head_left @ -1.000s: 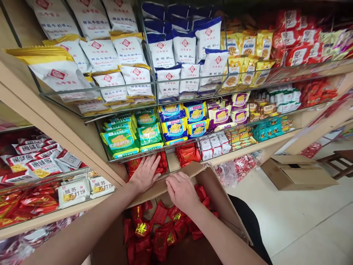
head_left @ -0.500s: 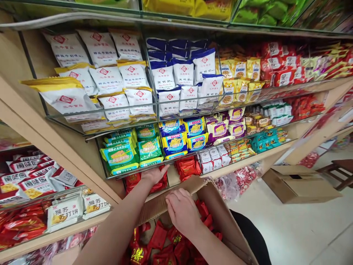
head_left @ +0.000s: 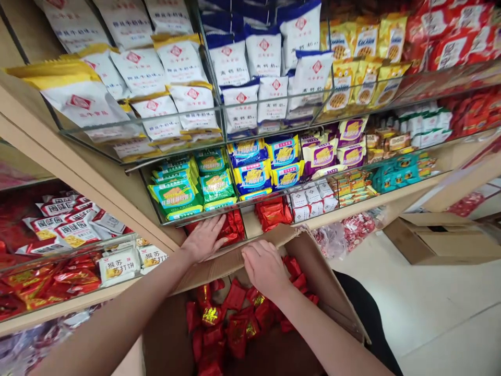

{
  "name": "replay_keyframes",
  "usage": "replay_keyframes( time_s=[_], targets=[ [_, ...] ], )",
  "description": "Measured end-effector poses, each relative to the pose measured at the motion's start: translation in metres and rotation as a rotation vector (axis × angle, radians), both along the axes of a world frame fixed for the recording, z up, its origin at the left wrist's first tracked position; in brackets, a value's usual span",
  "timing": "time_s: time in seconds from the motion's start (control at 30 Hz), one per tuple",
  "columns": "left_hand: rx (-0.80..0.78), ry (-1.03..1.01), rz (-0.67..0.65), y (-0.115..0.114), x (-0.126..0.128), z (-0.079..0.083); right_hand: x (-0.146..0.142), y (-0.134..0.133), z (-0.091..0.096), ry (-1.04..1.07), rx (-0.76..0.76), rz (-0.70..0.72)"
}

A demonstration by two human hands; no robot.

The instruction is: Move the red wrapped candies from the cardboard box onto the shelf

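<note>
My left hand [head_left: 203,239] rests palm down, fingers spread, on red packets [head_left: 233,225] in the lowest shelf bin, below the green biscuit packs [head_left: 176,194]. My right hand [head_left: 264,265] is closed over the near flap of an open cardboard box [head_left: 319,279]. Inside the box lie several small red wrapped packets with gold print [head_left: 237,297]. More red packets [head_left: 273,213] sit in the bin just right of my left hand, and white packets [head_left: 313,199] fill the compartment beyond them.
Glass-fronted shelves hold white milk-flavour packs [head_left: 141,73], yellow cookie packs [head_left: 366,78] and blue-yellow biscuits [head_left: 250,175]. A wooden upright [head_left: 90,167] divides the shelving at left. Another cardboard box [head_left: 442,243] stands on the floor at right, near bagged goods [head_left: 358,230].
My left hand has turned from palm up under the shelf edge to palm down on the red packets. The view has shifted closer to the shelves. My right hand keeps its hold on the flap.
</note>
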State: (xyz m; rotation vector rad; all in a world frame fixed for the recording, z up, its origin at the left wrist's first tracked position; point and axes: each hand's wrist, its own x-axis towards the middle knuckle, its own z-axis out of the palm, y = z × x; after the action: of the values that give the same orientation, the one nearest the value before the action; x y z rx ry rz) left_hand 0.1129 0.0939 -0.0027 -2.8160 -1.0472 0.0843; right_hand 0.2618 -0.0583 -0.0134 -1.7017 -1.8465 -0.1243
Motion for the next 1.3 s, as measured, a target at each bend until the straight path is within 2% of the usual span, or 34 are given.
replay_keyframes(
  time_s=[0.13,0.23,0.4,0.57,0.73,0.9,1.07,1.3],
  targets=[
    [0.090,0.042,0.110,-0.008,-0.020,-0.008,0.000,0.001,-0.002,0.007,0.000,-0.014],
    [0.099,0.054,0.165,-0.008,-0.019,-0.007,0.000,0.000,-0.003,0.000,-0.009,-0.012],
    [0.082,0.043,0.293,-0.005,0.005,-0.004,-0.001,-0.003,-0.003,-0.027,-0.026,-0.002],
    [0.069,0.011,0.440,-0.001,0.032,-0.009,-0.001,-0.003,-0.003,-0.026,-0.028,-0.015],
    [0.089,-0.024,0.525,0.001,0.044,-0.012,-0.001,-0.002,-0.006,-0.031,-0.025,-0.007],
    [0.076,-0.013,0.443,-0.009,0.034,-0.010,-0.001,-0.002,-0.009,-0.020,-0.024,0.000],
    [0.161,-0.006,0.378,-0.023,0.025,-0.010,-0.002,-0.002,-0.007,-0.026,-0.010,-0.007],
    [0.151,0.010,0.324,-0.024,0.024,-0.011,-0.002,-0.004,-0.007,-0.026,-0.007,-0.002]
  ],
)
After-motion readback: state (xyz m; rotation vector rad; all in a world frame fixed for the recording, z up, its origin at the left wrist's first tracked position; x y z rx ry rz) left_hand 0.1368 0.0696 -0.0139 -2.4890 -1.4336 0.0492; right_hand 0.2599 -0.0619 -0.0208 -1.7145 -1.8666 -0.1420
